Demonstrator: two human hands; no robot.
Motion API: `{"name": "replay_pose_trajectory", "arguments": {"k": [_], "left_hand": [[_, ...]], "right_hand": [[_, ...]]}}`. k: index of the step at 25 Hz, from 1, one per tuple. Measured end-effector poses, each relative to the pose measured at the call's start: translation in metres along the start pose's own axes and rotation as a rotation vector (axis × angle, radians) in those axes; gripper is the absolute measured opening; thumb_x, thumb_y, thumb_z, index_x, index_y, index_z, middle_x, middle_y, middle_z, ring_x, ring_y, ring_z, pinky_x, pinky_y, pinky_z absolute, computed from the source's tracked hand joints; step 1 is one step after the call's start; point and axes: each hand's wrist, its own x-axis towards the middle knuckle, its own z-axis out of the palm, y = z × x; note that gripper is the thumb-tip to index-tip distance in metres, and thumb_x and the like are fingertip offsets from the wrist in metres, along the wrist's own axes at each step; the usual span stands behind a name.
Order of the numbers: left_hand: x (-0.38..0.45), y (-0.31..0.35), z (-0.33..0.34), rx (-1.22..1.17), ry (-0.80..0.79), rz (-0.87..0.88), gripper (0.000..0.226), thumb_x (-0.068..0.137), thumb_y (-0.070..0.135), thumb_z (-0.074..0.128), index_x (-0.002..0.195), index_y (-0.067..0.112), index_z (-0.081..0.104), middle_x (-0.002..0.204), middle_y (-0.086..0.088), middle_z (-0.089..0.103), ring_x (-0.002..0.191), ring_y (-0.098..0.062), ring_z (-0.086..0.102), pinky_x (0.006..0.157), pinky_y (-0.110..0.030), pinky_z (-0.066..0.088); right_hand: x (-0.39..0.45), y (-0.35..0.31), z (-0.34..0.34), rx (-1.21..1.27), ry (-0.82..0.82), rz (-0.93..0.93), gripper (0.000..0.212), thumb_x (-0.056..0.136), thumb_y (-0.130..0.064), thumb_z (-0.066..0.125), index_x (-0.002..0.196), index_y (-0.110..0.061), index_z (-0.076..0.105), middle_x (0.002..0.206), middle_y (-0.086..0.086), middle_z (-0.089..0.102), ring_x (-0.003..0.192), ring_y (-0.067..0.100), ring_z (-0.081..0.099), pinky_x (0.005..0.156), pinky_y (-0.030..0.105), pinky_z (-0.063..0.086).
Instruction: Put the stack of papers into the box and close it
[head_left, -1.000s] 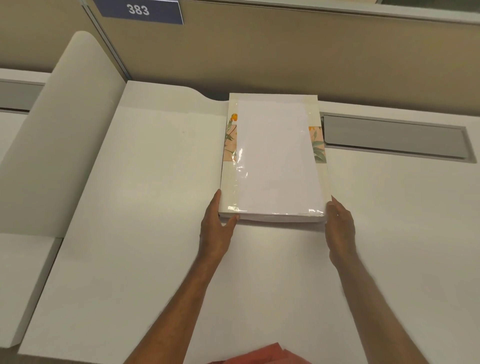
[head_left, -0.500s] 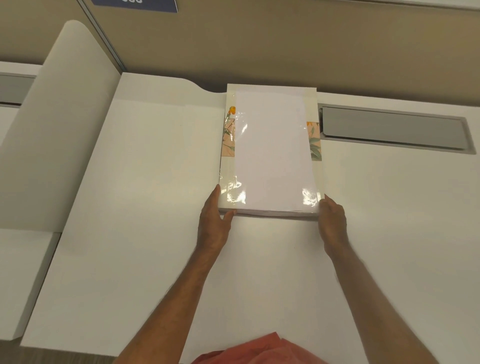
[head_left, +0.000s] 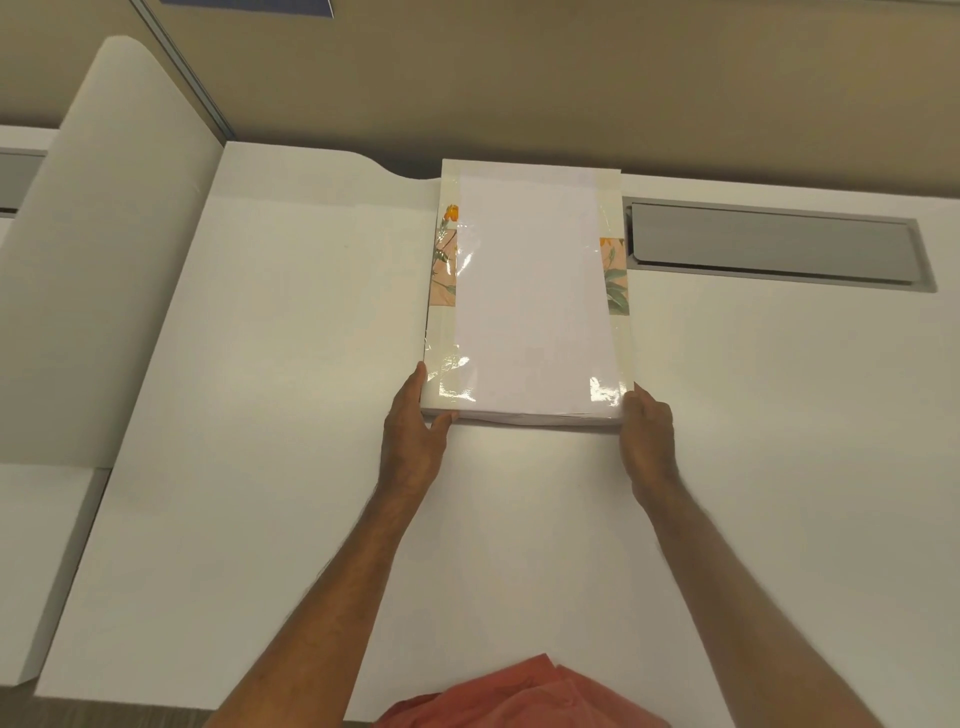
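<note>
A flat cream box (head_left: 441, 358) with a flower print and a glossy film lies on the white desk (head_left: 270, 415), long side pointing away from me. A stack of white papers (head_left: 532, 306) rests on top of it, its near edge level with the box's near edge. My left hand (head_left: 415, 436) grips the near left corner, thumb under the front edge. At the near right corner, my right hand (head_left: 647, 436) presses against the side. Whether the box is open or shut cannot be made out.
A grey metal cable flap (head_left: 769, 244) is set into the desk right of the box. A curved white divider panel (head_left: 98, 260) stands on the left. A beige partition wall (head_left: 519, 78) runs along the back. Orange cloth (head_left: 519, 696) shows at the bottom edge.
The box and papers sit slightly lower in view and my hands stay at the near corners; the right hand has closed in against the corner. The camera has tilted a little.
</note>
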Motion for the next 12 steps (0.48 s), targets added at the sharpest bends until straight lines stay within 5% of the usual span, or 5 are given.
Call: {"name": "replay_pose_trajectory", "arguments": {"k": [3,7,10,12], "left_hand": [[0.0010,0.0013,-0.0010,-0.002,-0.007,-0.001,0.073,0.094,0.005,0.071,0.158,0.011,0.037,0.160,-0.002,0.045,0.147,-0.018,0.043,0.121,-0.029,0.035],[0.0023,-0.0008,-0.0022,-0.014,-0.010,0.002,0.073,0.093,0.006,0.073,0.157,0.012,0.039,0.158,-0.002,0.048,0.145,-0.019,0.045,0.121,-0.037,0.039],[0.0046,-0.0061,-0.0007,0.003,-0.029,0.025,0.075,0.092,0.007,0.073,0.158,0.013,0.036,0.157,-0.002,0.047,0.144,-0.020,0.045,0.120,-0.036,0.039],[0.0008,-0.0067,-0.0003,0.074,-0.047,0.061,0.082,0.091,0.012,0.075,0.160,0.014,0.030,0.161,-0.004,0.040,0.149,-0.021,0.038,0.121,-0.029,0.033]], "right_hand": [[-0.0003,0.0035,0.0003,-0.033,0.013,-0.053,0.036,0.100,-0.027,0.034,0.067,-0.035,0.047,0.088,-0.004,0.044,0.094,0.024,0.042,0.084,0.038,0.035],[0.0022,0.0063,0.0009,-0.071,0.018,-0.067,0.031,0.102,-0.027,0.033,0.088,-0.013,0.057,0.089,-0.005,0.046,0.100,0.030,0.050,0.086,0.041,0.041],[0.0010,0.0055,-0.0014,-0.050,0.004,-0.125,0.030,0.099,-0.028,0.032,0.073,-0.028,0.047,0.084,-0.002,0.043,0.087,0.027,0.044,0.075,0.038,0.037],[-0.0027,0.0058,-0.0029,-0.037,-0.010,-0.113,0.026,0.103,-0.034,0.034,0.098,-0.033,0.060,0.104,0.002,0.049,0.101,0.025,0.045,0.087,0.039,0.039]]}}
